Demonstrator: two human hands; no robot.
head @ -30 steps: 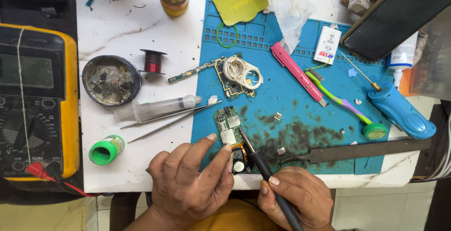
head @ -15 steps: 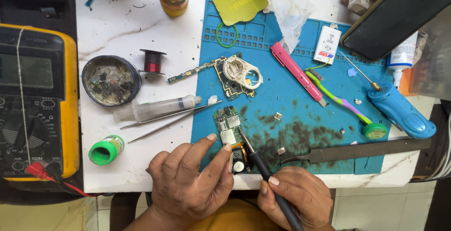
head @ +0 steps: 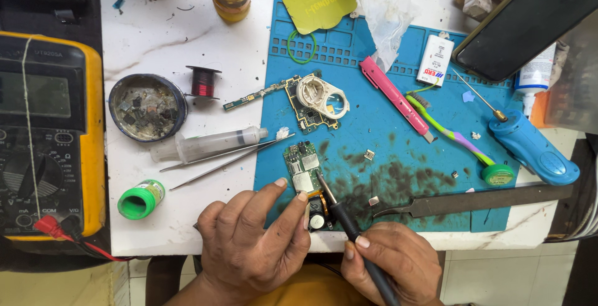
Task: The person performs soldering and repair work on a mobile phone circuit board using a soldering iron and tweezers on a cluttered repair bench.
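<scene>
A small green circuit board [head: 301, 166] lies on the stained blue work mat [head: 398, 156], near its front left corner. My left hand [head: 252, 244] pins the board's near end with thumb and forefinger. My right hand [head: 391, 262] grips a black soldering iron [head: 346, 219] like a pen. Its metal tip touches the board's right edge.
A second board with a white ring [head: 308, 97], a pink knife [head: 394, 97], a toothbrush [head: 445, 131], a blue tool [head: 532, 147] and a long metal blade [head: 479, 201] lie on the mat. Left of the mat are a syringe [head: 208, 144], tweezers [head: 224, 160], a green jar [head: 140, 199], a parts dish [head: 146, 107] and a yellow multimeter [head: 47, 131].
</scene>
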